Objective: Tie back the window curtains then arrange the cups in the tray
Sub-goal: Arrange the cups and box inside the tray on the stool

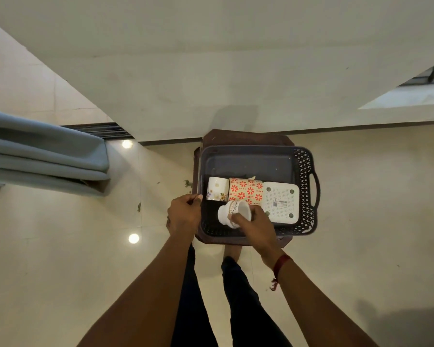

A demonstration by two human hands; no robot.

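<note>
Curtains (43, 156): grey-blue, seen at far left, gathered into thick folds, lower edge close to the pale tiled floor (60, 246). A dark window track (95, 130) is noted just behind them at the foot of the wall. Two round lamp reflections (133, 238) are recorded on the tiles right of the curtains, and a few green leaf scraps (138, 207) lie between them and the stool.

Left hand (184, 214): fingers are curled over the left rim of the tray (246, 150), which is gripped there.

Tray: dark plastic, perforated walls, a loop handle on its right end; it is set on a brown stool (226, 136) against the wall.

Contents, left to right, along the middle of the tray:
- floral white cup (217, 189), laid on its side, beside the left wall
- red-flowered cup (246, 191), laid on its side, touching the floral one
- white perforated block (281, 202) bearing a small label, at the right

Small white cup (232, 212): it is held tipped on its side over the near part of the tray, in front of the red-flowered cup. Whether it touches the tray floor cannot be told.

Right hand (256, 221): fingers are wrapped round the small white cup. A red thread (281, 264) is worn on that wrist.
</note>
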